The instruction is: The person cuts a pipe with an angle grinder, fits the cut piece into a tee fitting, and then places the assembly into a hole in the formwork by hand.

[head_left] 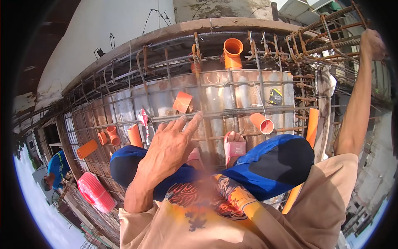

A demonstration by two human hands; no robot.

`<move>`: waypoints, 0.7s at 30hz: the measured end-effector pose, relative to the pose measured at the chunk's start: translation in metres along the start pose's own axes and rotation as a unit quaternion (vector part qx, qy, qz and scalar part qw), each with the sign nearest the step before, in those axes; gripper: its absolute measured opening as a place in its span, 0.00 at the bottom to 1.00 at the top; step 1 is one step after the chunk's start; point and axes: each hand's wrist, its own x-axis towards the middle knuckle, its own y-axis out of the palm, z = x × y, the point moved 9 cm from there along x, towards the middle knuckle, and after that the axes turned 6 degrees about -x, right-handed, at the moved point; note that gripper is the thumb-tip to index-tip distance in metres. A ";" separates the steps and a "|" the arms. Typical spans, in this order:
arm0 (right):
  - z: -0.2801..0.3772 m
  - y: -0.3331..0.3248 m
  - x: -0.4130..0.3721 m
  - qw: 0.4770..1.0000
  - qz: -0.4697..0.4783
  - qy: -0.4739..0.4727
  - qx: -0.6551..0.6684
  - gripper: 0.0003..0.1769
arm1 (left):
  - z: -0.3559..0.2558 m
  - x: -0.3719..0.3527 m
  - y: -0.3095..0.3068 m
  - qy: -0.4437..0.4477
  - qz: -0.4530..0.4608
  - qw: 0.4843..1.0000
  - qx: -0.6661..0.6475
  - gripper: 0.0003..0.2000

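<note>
My left hand hangs over the rebar grid in front of my knees, fingers stretched out and holding nothing. Just beyond its fingertips lies a short orange pipe piece on the corrugated metal sheet. At the upper right my right hand is closed around a rusty rebar of a tied cage; its fingers show only in part. To the right of my left hand, another orange pipe piece lies with its open end towards me. A red-and-white packet sits near the left fingers.
An orange pipe fitting stands upright at the back. A yellow-black tape measure rests on the sheet. More orange pipe pieces and fittings lie left, near a pink bundle. A person in blue is at far left.
</note>
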 end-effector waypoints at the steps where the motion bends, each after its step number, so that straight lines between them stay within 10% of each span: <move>1: 0.001 0.003 0.000 1.000 0.002 -0.002 0.002 0.29 | 0.002 0.006 0.003 0.010 -0.012 1.000 0.010 0.36; 6: -0.009 0.018 0.014 1.000 0.006 -0.015 -0.003 0.26 | -0.002 0.037 0.009 -0.006 0.020 0.999 0.039 0.37; 11: -0.009 0.007 0.010 0.999 0.012 0.015 0.041 0.26 | -0.053 0.034 0.001 0.169 -0.024 0.985 0.024 0.07; 21: 0.005 -0.008 -0.004 0.999 0.012 -0.005 0.050 0.34 | -0.054 0.035 -0.003 0.234 -0.100 0.967 0.003 0.06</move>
